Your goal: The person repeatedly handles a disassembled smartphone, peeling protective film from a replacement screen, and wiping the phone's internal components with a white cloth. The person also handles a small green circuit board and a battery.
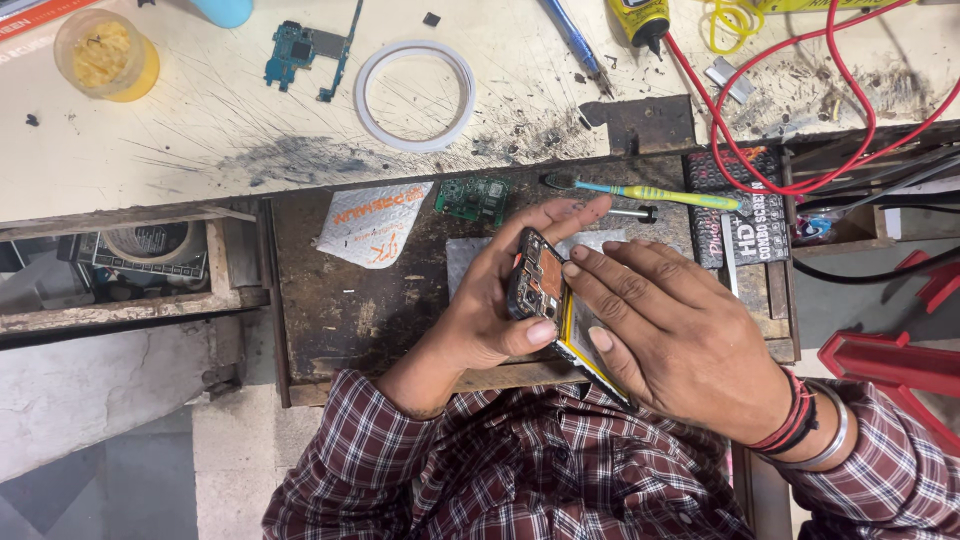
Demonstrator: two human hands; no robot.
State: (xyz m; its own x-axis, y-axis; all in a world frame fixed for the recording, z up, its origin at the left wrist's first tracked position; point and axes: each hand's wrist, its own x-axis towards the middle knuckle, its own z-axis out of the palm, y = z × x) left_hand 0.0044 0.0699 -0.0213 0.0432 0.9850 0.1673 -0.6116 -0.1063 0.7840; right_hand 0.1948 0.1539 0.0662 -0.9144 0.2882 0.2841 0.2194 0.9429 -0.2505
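Note:
My left hand (500, 300) grips an opened phone (535, 285), its back cover off and its dark inner parts showing. The phone is held on edge above an open wooden drawer (350, 310). My right hand (670, 335) lies flat against the phone's lower part, fingertips pressing on its yellow-edged frame (580, 355). Both sleeves are plaid, and the right wrist wears red threads and a metal bangle (825, 435).
On the scratched pale bench (200, 130) lie a blue circuit board (300, 50), a white tape ring (415, 95), a yellow jar (105, 55) and red wires (800, 150). In the drawer are a green board (473, 198), a yellow-green toothbrush (650, 193) and a silver pouch (372, 222).

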